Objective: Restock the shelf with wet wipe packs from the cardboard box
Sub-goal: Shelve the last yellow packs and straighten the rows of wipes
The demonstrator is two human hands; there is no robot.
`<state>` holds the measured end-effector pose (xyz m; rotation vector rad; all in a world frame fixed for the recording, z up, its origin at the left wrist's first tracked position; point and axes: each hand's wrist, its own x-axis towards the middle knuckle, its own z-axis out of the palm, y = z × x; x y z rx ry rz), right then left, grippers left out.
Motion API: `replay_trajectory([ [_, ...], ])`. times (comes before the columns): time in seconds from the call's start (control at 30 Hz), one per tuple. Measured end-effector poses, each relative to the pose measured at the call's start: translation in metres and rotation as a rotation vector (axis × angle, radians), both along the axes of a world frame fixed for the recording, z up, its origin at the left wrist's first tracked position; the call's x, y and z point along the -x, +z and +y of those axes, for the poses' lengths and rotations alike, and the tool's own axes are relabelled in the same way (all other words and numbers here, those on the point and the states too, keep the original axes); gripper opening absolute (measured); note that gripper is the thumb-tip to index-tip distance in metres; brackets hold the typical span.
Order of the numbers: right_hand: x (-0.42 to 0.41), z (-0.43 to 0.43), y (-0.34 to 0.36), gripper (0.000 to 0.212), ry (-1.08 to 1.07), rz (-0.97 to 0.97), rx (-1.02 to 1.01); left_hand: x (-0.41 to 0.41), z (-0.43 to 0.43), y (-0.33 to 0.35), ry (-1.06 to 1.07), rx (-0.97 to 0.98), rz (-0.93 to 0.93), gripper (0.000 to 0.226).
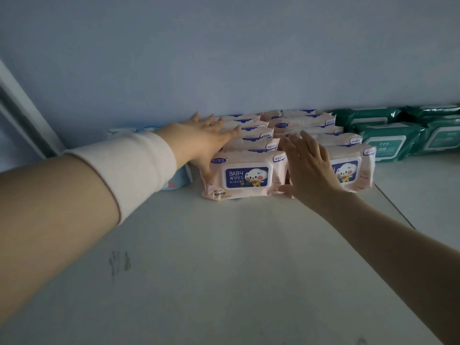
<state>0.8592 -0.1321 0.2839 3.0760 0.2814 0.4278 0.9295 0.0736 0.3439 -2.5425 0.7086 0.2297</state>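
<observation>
Pink wipe packs: two rows of pink baby wipe packs stand side by side on the white shelf [224, 257], running back to the blue wall [224, 58].
Left row: its front pack [245, 174] shows a blue "BABY WIPES" lid with a cartoon animal.
Right row: its front pack [353, 168] is partly hidden by a hand.
Left hand [199, 140]: laid flat along the left side of the left row, fingers spread apart, thumb down by the front pack's corner, gripping nothing.
Right hand [308, 168]: flat on the face of the right front pack, fingers spread apart, nothing clasped.
Sleeve [132, 168]: a pale band around the left forearm.
Green packs [385, 143]: teal wipe packs just right of the pink rows.
Blue pack [174, 183]: light blue pack left of the pink rows, mostly hidden behind the left arm.
</observation>
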Motion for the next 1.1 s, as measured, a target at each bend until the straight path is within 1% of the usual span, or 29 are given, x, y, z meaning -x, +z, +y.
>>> replay_trajectory([
  [0.1,0.004,-0.003,0.026,0.097,0.039,0.071,0.140,0.012,0.005,0.019,0.047,-0.086,-0.013,0.130],
  [0.17,0.007,-0.002,0.044,0.089,0.070,0.098,0.194,0.020,0.012,0.031,0.090,-0.125,0.005,0.118],
  [0.23,0.009,0.002,0.062,0.078,0.109,0.124,0.247,0.031,0.022,0.040,0.190,-0.129,0.043,0.110],
  [0.37,0.012,0.024,0.089,0.061,0.149,0.127,0.378,0.051,0.050,0.049,0.376,-0.181,0.131,0.112],
  [0.43,0.015,0.041,0.097,0.058,0.164,0.145,0.408,0.062,0.070,0.053,0.452,-0.167,0.147,0.111],
  [0.53,0.019,0.067,0.106,0.059,0.193,0.172,0.435,0.076,0.100,0.057,0.517,-0.174,0.147,0.111],
  [0.67,0.024,0.095,0.113,0.051,0.221,0.173,0.478,0.090,0.130,0.056,0.568,-0.152,0.170,0.101],
  [0.83,0.019,0.129,0.112,0.051,0.199,0.187,0.471,0.086,0.164,0.053,0.562,-0.098,0.174,0.099],
  [0.93,0.016,0.152,0.106,0.069,0.170,0.237,0.446,0.076,0.175,0.055,0.508,-0.037,0.187,0.090],
  [1.03,0.009,0.173,0.093,0.075,0.131,0.254,0.359,0.057,0.187,0.052,0.455,0.121,0.184,0.083],
  [1.1,0.005,0.182,0.082,0.075,0.127,0.249,0.297,0.045,0.195,0.046,0.447,0.282,0.144,0.084],
])
